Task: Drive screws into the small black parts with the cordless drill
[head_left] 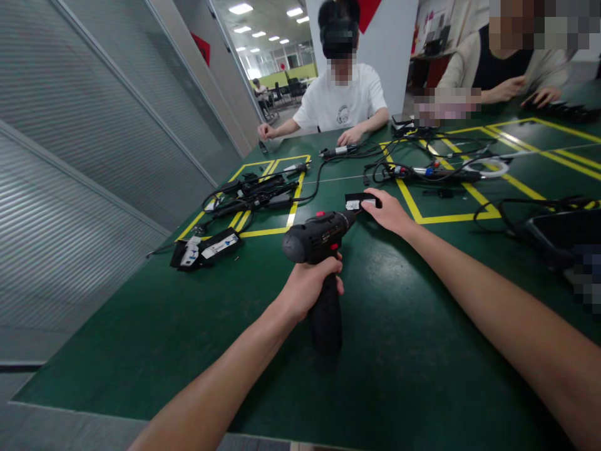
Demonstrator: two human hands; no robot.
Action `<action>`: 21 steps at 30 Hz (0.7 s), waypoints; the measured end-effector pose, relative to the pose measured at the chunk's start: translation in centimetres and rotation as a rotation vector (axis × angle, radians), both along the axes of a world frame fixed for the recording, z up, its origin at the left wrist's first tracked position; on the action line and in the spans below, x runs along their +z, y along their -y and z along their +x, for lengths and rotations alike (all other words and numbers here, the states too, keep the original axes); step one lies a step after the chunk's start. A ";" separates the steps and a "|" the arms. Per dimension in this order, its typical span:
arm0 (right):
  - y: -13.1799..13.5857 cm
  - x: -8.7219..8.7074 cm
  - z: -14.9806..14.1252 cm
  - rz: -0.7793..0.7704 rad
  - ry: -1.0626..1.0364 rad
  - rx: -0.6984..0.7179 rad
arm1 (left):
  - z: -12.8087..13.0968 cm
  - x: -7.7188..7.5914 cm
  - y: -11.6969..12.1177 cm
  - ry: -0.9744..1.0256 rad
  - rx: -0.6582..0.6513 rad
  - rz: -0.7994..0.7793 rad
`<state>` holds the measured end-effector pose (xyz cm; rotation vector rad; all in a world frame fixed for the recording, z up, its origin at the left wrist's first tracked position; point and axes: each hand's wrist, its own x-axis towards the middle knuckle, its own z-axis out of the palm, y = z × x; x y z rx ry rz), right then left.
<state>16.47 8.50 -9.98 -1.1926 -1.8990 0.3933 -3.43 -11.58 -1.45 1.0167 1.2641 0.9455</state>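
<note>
My left hand [312, 282] is wrapped round the grip of a black cordless drill [319, 237], which has small red buttons. The drill's chuck points away and to the right, with its bit close to a small black block [360, 201] with a white label. Whether the bit touches the block I cannot tell. My right hand [385, 212] grips that labelled block at its right end, with the fingers closed on it against the table. Its underside is hidden.
On the green table [399, 351], black cables and adapters [258, 191] lie in a yellow-taped area at left. Labelled black pieces [206, 248] lie nearer. More cables [427, 172] and a dark device [563, 232] are at right. Two people [345, 100] sit across the table.
</note>
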 end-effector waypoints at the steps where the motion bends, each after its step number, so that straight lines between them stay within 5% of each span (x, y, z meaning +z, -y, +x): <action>1: 0.0 0.0 0.0 -0.001 0.001 -0.002 | 0.0 0.0 0.0 -0.002 0.000 -0.002; 21: 0.1 0.1 0.0 -0.019 0.000 -0.011 | 0.0 0.0 0.0 0.020 0.006 -0.013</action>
